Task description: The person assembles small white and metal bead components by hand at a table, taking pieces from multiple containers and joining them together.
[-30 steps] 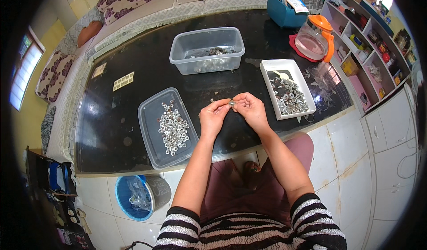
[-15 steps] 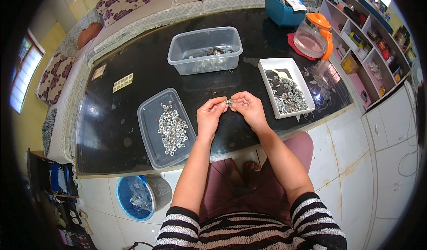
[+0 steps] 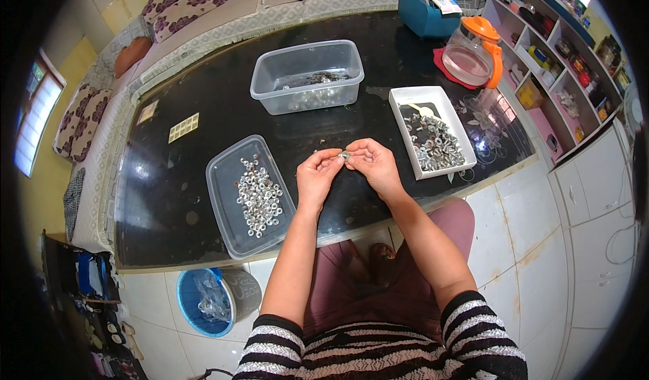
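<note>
My left hand point(image 3: 318, 174) and my right hand point(image 3: 375, 166) meet above the near part of the black table. Between their pinched fingertips is a small metal fastener point(image 3: 345, 156), silvery and mostly covered; whether it is one piece or a bolt with a nut on it I cannot tell. By my left forearm lies a clear plastic lid point(image 3: 226, 228), with many loose metal nuts point(image 3: 261, 199) heaped on it. On the right, a white box point(image 3: 414, 152) holds a pile of small bolts point(image 3: 438, 145) and a pale spoon point(image 3: 422, 110). Beyond my hands stands a clear plastic tub point(image 3: 307, 98) with dark and silvery metal pieces inside.
A glass jug point(image 3: 468, 61) with an orange lid and handle stands on a red mat at the far right. Behind it sits a teal holder point(image 3: 426, 16). A blue-rimmed bin point(image 3: 233, 306) is on the floor below the table's left front edge.
Both hands stay pinched on the fastener, with the fingers shifting slightly around it. The whole view has moved a little; the containers stay put on the table.
</note>
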`<state>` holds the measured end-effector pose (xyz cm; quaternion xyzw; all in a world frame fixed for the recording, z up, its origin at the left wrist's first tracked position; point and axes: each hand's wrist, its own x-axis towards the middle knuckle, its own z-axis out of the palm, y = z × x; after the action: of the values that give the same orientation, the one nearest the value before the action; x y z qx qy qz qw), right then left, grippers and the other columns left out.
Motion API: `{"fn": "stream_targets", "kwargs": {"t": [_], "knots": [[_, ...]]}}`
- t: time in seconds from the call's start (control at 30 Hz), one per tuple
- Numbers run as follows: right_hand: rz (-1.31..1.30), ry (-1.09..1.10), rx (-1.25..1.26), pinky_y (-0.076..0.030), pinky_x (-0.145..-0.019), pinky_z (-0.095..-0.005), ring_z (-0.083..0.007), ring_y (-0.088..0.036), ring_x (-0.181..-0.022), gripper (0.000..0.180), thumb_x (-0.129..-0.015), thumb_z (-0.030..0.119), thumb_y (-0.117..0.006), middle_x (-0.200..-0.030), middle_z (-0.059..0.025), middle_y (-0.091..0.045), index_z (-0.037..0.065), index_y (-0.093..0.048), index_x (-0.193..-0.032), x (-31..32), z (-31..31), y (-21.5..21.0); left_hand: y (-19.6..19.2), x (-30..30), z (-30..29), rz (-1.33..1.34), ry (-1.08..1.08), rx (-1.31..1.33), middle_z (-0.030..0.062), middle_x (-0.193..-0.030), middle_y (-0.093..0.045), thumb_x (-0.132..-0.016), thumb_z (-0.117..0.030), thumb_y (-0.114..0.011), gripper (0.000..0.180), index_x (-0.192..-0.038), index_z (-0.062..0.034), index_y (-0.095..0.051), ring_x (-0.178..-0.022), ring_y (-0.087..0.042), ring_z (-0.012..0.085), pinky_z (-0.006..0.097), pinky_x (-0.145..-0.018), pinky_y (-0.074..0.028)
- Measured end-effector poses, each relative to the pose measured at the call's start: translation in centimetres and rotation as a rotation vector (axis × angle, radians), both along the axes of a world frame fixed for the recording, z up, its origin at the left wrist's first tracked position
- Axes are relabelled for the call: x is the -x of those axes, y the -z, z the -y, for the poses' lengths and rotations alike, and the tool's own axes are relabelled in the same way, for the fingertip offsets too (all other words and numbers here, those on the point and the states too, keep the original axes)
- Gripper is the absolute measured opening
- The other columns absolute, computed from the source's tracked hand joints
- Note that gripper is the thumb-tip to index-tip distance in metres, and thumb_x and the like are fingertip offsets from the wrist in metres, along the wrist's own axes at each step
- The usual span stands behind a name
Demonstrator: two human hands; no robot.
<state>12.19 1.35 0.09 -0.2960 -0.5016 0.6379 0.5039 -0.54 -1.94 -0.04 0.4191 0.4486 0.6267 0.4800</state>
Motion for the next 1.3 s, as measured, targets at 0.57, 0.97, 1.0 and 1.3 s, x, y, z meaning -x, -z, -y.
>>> {"fn": "stream_targets", "kwargs": {"t": [0.57,0.97,1.0,1.3], "knots": [[0.103,0.027,-0.114,-0.044,-0.066,-0.0193,-0.0078,-0.054,-0.072,0.015,-0.071,-0.003,-0.057,-0.077,-0.0032,-0.057,0.000,-0.056,-0.086,-0.22,-0.42,0.49,-0.31,0.01,0.07,0.029,0.006,0.050,0.0045,-0.078,-0.059,-0.073,-0.001,-0.059,0.018,-0.090,0.0020,-0.059,-0.068,-0.054,0.0078,0.018,-0.063,-0.044],[0.074,0.023,-0.025,-0.044,-0.058,-0.0188,-0.0073,-0.053,-0.065,0.014,-0.077,0.007,-0.055,-0.073,-0.0045,-0.057,-0.002,-0.056,-0.087,-0.22,-0.35,0.43,-0.64,-0.12,0.27,-0.003,0.005,0.057,0.0041,-0.077,-0.059,-0.072,-0.002,-0.060,0.016,-0.088,0.0014,-0.060,-0.065,-0.052,0.0073,0.018,-0.061,-0.042],[0.109,0.020,-0.017,-0.044,-0.056,-0.0188,-0.0073,-0.053,-0.063,0.014,-0.077,0.009,-0.055,-0.071,-0.0044,-0.057,-0.002,-0.056,-0.086,-0.27,-0.37,0.40,-0.69,-0.15,0.30,-0.009,0.008,0.055,0.0040,-0.076,-0.059,-0.072,-0.001,-0.060,0.016,-0.088,0.0014,-0.060,-0.065,-0.052,0.0072,0.018,-0.061,-0.042],[0.062,-0.019,0.003,-0.044,-0.054,-0.0203,-0.0091,-0.054,-0.061,0.014,-0.077,0.011,-0.056,-0.069,-0.0055,-0.056,-0.002,-0.055,-0.082,-0.32,-0.42,0.39,-0.60,-0.19,0.30,-0.016,0.004,0.041,0.0040,-0.076,-0.059,-0.072,-0.001,-0.060,0.015,-0.087,0.0015,-0.060,-0.065,-0.052,0.0075,0.018,-0.060,-0.042]]}}
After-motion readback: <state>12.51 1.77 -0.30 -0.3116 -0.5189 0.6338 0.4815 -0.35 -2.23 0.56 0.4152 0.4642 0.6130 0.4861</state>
